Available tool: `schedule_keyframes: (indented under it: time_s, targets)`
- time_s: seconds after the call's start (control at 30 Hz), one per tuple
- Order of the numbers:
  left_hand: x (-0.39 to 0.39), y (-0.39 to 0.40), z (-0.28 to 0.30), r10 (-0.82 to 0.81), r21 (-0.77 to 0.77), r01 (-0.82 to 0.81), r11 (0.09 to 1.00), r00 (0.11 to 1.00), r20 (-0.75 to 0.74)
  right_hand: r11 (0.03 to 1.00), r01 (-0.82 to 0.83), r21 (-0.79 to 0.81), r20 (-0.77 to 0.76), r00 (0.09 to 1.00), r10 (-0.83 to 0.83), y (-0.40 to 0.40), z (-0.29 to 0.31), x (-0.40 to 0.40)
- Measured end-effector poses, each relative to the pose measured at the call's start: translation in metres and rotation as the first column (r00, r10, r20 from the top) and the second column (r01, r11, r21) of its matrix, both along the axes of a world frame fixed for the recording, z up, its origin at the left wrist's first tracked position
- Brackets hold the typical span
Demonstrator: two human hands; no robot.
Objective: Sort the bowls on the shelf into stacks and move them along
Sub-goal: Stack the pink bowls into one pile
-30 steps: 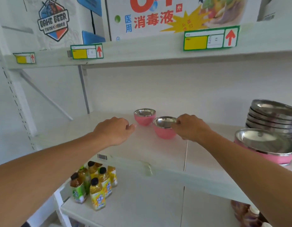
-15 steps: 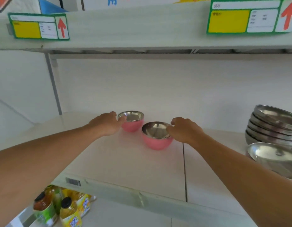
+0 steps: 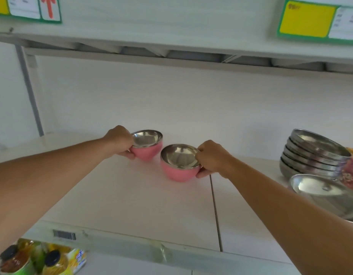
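Head view: left hand [image 3: 120, 140], right hand [image 3: 212, 158] now grip pink bowls [image 3: 147, 143].

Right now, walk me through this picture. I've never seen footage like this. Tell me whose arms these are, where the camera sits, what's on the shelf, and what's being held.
No machine here: a person wears a camera on the head, so you look down along their own arms. The left hand grips one small pink bowl with a steel lining; the right hand grips a second pink bowl, nearer the camera. Both sit low over the white shelf; whether they are lifted is hard to tell. At the right stand a stack of steel bowls and a larger steel bowl in front. Drink bottles show on the shelf below.
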State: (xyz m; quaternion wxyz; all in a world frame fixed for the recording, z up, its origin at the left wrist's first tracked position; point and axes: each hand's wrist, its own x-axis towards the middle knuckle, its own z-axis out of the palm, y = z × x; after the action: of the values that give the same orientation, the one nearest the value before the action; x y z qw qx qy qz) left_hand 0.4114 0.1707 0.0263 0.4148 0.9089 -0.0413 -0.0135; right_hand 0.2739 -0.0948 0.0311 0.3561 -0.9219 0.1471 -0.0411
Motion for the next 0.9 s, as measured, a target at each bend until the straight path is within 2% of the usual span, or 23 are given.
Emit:
schedule_keyframes:
  time_s: [0.2,0.37,0.57,0.7,0.9]
  targets:
    - [-0.037,0.013,0.014,0.016,0.09,-0.018,0.996,1.0,0.024,1.0,-0.024,-0.016,-0.002,1.0,0.024,-0.006,0.01,-0.018]
    - [-0.083,0.025,0.011,0.079,0.128,-0.083,0.988,0.996,0.034,0.997,-0.074,0.034,0.043,0.996,0.072,-0.005,0.005,-0.032]
    - [-0.139,0.048,0.001,0.136,0.107,-0.137,0.985,0.99,0.022,0.986,-0.148,0.071,0.088,0.986,0.141,0.006,-0.004,-0.052]
    - [-0.178,0.064,0.0,0.157,0.101,-0.156,0.982,0.988,0.005,0.986,-0.165,0.027,0.102,0.982,0.161,0.018,-0.003,-0.089]
    - [-0.233,0.075,0.0,0.124,-0.019,-0.124,0.992,0.992,0.02,0.991,-0.129,0.015,0.09,0.988,0.127,0.021,0.007,-0.162]
